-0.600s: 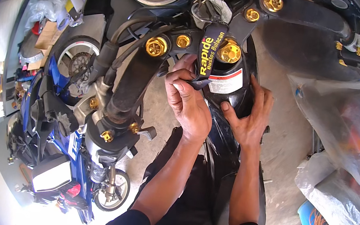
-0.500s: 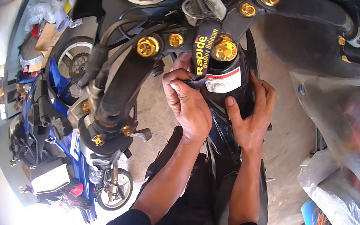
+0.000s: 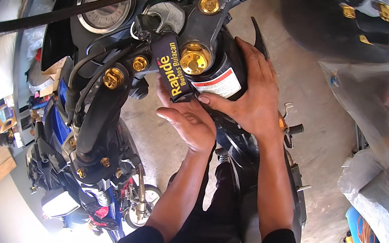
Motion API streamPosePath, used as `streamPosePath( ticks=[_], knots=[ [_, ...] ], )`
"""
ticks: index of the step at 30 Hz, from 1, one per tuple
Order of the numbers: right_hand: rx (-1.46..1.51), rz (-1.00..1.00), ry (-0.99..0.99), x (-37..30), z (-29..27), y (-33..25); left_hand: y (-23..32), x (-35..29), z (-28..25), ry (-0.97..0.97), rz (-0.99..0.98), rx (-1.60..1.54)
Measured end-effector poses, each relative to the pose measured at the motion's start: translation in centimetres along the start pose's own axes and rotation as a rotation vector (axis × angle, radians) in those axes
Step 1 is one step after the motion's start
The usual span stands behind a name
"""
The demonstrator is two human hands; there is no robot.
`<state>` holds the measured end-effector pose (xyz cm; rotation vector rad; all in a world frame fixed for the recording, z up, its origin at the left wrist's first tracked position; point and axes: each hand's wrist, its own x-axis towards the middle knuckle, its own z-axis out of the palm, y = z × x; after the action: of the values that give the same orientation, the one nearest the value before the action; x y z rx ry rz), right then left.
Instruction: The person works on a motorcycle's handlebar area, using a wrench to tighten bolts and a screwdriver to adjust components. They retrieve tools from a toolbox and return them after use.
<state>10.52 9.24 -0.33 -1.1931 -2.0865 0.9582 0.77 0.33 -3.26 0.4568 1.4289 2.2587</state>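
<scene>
Just behind the motorcycle's steering clamp, my right hand (image 3: 257, 103) clasps a black plastic cover (image 3: 239, 68). Its fingers lie along the far right side, and its thumb presses below a white and red label (image 3: 220, 83). At the cover's left side, my left hand (image 3: 191, 123) is palm up with its thumb stretched out. Its fingertips are partly hidden behind a black key strap (image 3: 170, 65) with yellow lettering. The strap hangs from the key (image 3: 144, 26) at the ignition. Beside the label sits a large gold steering-stem nut (image 3: 195, 60).
A round gauge (image 3: 105, 5) and a black handlebar grip (image 3: 95, 129) are at the left. Another blue motorcycle (image 3: 63, 107) stands beyond them. Clear plastic sheeting (image 3: 381, 119) hangs at the right, above a blue container (image 3: 355, 223) with orange cord.
My left hand has let go of its pinch near the strap's end and opened. My right hand has slid farther forward along the cover. The view has shifted, placing the bike's front farther left.
</scene>
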Motion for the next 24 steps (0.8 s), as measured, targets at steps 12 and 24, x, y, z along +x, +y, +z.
streamPosePath(
  ticks=[12, 24],
  knots=[
    [0.033, 0.013, -0.021, 0.7, -0.1, 0.6, 0.7, 1.8, -0.1, 0.130, -0.332, 0.107],
    [0.376, 0.097, 0.053, 0.1, -0.2, 2.6, -3.0, -0.7, -3.9, 0.096, -0.050, 1.023]
  ],
)
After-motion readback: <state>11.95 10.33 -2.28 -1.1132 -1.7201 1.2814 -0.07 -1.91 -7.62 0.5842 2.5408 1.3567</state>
